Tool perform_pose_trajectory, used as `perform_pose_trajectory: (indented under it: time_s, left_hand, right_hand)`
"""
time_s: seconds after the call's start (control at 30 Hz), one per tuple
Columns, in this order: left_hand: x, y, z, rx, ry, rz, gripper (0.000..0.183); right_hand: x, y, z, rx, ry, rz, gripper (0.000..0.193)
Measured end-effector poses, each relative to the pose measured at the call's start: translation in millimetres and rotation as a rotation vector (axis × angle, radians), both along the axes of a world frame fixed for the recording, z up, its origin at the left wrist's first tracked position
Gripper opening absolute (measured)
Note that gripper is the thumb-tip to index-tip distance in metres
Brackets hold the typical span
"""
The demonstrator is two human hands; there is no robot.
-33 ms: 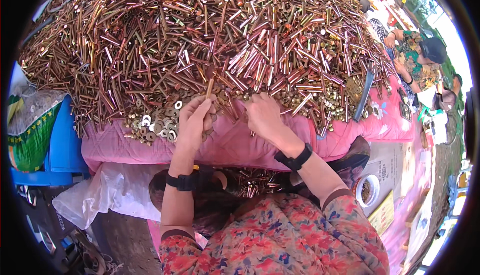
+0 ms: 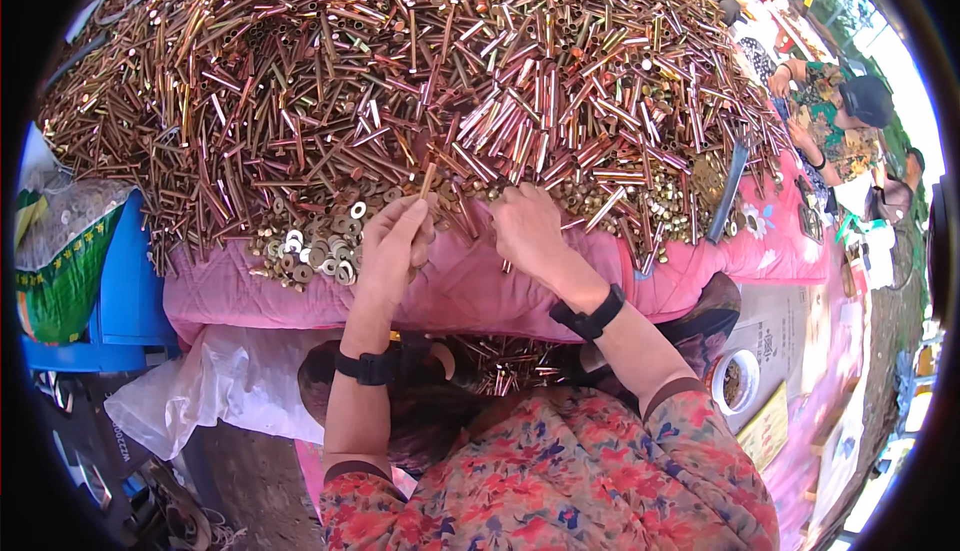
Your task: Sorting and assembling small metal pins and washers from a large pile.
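Note:
My left hand (image 2: 396, 238) is closed in a pinch around a slim coppery metal sleeve or bolt (image 2: 429, 179), which points up and slightly right; its exact kind is hard to tell. To the right, my right hand (image 2: 529, 234) is closed, its fingertips down at the near edge of the pile, and what they hold is hidden. Flat metal washers (image 2: 322, 249) lie left of my left hand. Small brassy nuts (image 2: 655, 213) are scattered right of my right hand. Beyond both hands rises a large heap of coppery bolts and tubes (image 2: 300, 81).
A pink quilted cover (image 2: 250, 291) lies under the heap's near edge. A dark flat strip (image 2: 728, 191) rests at the right. At left are a blue container (image 2: 125, 281) and a green sack (image 2: 62, 281). A white bucket (image 2: 735, 381) stands lower right. Another person (image 2: 845, 121) is at far right.
My left hand has shifted slightly to the right, and the metal piece in it now leans more to the right. The right hand has barely moved.

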State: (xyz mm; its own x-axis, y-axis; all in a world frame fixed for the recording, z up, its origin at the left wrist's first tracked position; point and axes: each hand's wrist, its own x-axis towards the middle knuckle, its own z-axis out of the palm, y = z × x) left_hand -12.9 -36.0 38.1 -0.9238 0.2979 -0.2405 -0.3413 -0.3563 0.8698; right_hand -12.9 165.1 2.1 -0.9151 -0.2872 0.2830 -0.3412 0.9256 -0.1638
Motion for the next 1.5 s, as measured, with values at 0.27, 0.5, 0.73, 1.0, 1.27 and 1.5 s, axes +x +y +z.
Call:
perform_pose_trajectory:
  time_s: [0.27,0.5,0.73,1.0,1.27,1.5]
  left_hand:
    - [15.6,9.4,-26.7,-0.104,0.038,0.130,0.016]
    - [19.8,13.5,-18.5,-0.130,0.027,0.032,0.017]
    - [15.3,11.0,-28.7,0.005,-0.018,0.202,0.012]
    - [9.7,-3.0,-15.5,0.132,-0.075,0.436,0.007]
    - [12.9,2.3,-24.2,0.105,-0.051,0.278,0.005]
    - [15.7,11.4,-22.1,0.049,-0.003,0.166,0.006]
  right_hand:
    - [2.0,-3.1,22.3,-0.289,-0.137,-0.043,0.014]
    - [14.4,-17.9,13.5,-1.298,-0.355,-0.060,0.012]
    - [27.5,-38.0,21.0,-0.781,-0.103,0.096,0.011]
    - [2.7,-54.0,5.7,-0.218,-0.027,0.110,0.020]
    - [4.7,-21.0,25.1,-1.820,-0.406,-0.068,0.015]
    - [18.9,-9.1,26.6,-1.896,-0.499,-0.094,0.015]
